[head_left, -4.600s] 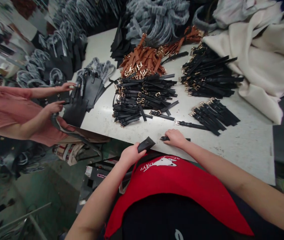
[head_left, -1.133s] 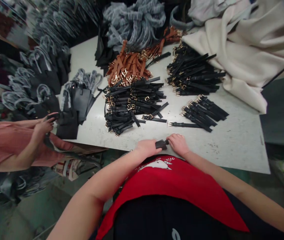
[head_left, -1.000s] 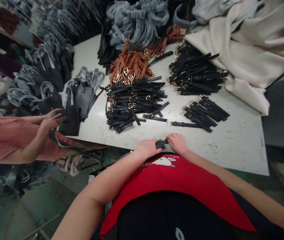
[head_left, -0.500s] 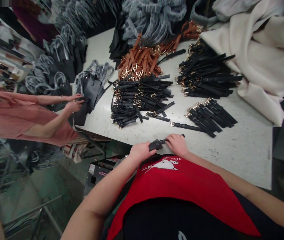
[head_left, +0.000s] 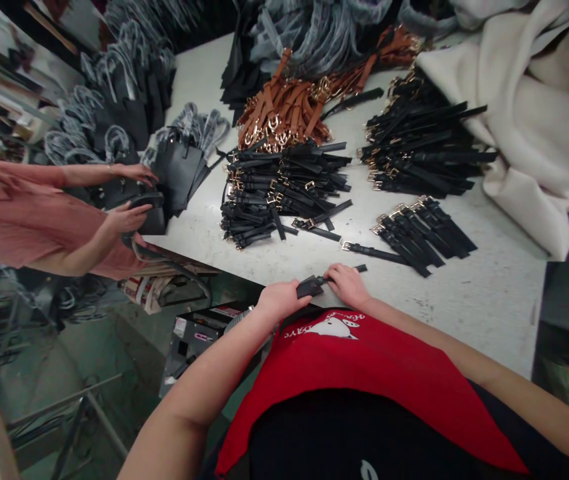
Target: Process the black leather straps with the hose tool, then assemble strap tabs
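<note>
At the near edge of the white table (head_left: pixel 484 293), my left hand (head_left: pixel 278 300) is closed on a small black leather piece (head_left: pixel 309 287). My right hand (head_left: pixel 347 285) grips a thin black strap (head_left: pixel 357 269) that meets that piece. The two hands almost touch. A single black strap with a gold buckle (head_left: pixel 367 250) lies just beyond my right hand.
Heaps of black buckled straps (head_left: pixel 279 190), (head_left: pixel 421 150), (head_left: pixel 427 230) and brown straps (head_left: pixel 287 110) cover the table. Cream fabric (head_left: pixel 529 113) lies at right. Black bags with wrapped handles (head_left: pixel 179 163) are at left, where a person in pink (head_left: pixel 24 213) handles one.
My hands stay together at the table edge; the strap now shows further out past my right hand. The person at left has shifted their hands on a black bag.
</note>
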Demonstrator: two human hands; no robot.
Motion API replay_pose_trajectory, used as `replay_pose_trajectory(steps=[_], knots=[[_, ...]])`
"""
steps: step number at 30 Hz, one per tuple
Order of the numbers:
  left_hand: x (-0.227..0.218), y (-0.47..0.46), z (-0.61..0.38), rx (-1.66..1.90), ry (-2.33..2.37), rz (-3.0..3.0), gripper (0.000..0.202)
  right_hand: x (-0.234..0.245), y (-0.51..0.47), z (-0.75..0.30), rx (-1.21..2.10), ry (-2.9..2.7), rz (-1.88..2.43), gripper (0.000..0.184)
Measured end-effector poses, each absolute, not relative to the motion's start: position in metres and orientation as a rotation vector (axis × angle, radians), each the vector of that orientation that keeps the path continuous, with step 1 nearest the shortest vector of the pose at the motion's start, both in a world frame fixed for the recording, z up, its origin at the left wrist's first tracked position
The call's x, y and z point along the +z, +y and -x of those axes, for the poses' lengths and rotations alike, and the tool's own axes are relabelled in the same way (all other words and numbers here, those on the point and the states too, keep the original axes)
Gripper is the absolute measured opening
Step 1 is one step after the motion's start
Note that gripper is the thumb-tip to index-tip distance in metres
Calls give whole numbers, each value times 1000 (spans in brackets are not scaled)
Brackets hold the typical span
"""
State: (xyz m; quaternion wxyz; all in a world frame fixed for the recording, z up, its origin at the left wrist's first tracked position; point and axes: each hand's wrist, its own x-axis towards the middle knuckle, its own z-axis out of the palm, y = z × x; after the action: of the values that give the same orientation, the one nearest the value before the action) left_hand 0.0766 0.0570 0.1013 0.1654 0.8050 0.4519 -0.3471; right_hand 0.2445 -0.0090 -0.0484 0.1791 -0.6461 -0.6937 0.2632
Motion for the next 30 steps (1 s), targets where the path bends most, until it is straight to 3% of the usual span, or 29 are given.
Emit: replay_pose_trajectory(steps=[23, 30], knots=[[98, 51, -84, -987, 1319, -2273, 54, -41, -6, -247, 838, -1938, 1870, 13], [99, 47, -84, -957, 1313, -2292, 52, -28, 0, -243, 739, -2246, 1871, 21]])
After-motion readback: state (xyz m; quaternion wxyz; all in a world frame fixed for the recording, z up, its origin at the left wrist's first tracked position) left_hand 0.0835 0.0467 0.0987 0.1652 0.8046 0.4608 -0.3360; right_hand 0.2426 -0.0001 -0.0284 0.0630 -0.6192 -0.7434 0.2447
